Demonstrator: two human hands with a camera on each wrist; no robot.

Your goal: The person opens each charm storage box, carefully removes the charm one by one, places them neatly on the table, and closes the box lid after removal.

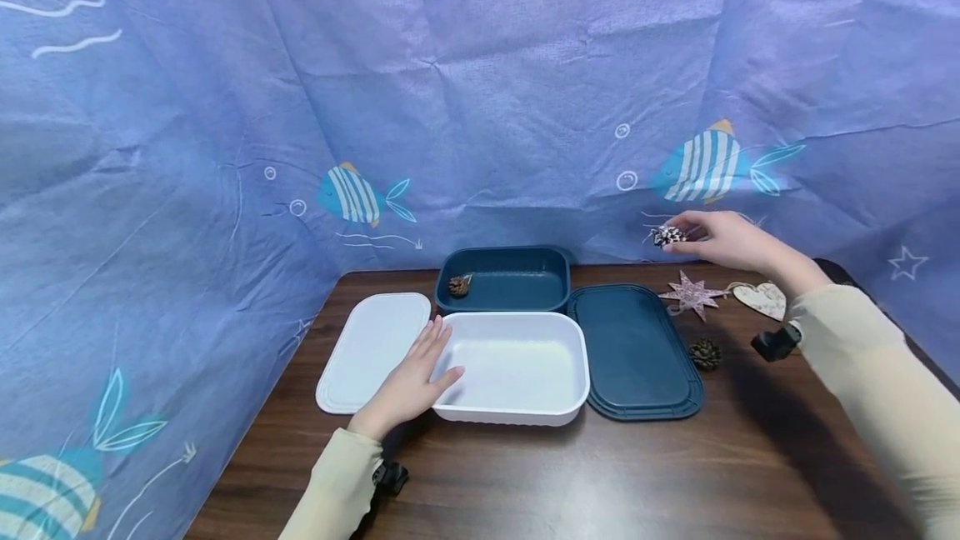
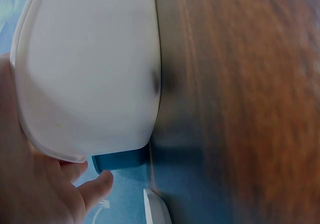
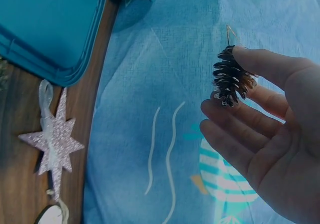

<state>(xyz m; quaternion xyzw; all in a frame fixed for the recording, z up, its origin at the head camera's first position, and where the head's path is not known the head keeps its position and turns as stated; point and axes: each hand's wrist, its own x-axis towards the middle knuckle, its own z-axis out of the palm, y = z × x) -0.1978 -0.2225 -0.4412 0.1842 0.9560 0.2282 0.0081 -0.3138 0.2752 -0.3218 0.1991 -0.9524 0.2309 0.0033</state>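
Note:
In the head view my right hand (image 1: 716, 238) is raised over the back right of the table and pinches a white-tipped pine cone (image 1: 667, 236). The right wrist view shows that pine cone (image 3: 230, 77) between thumb and fingertips, a thin gold loop at its top. My left hand (image 1: 412, 377) rests on the left rim of a white bin (image 1: 517, 415), its fingers extended. Behind that stands a dark blue bin (image 1: 502, 255) with a brown pine cone (image 1: 459, 285) in its left end.
A white lid (image 1: 375, 348) lies left of the bins, a dark blue lid (image 1: 633, 348) right of them. Beyond the blue lid lie a pink glitter star (image 1: 692, 295), a white heart ornament (image 1: 763, 300) and another pine cone (image 1: 705, 353). A printed blue cloth (image 1: 487, 107) hangs behind the table.

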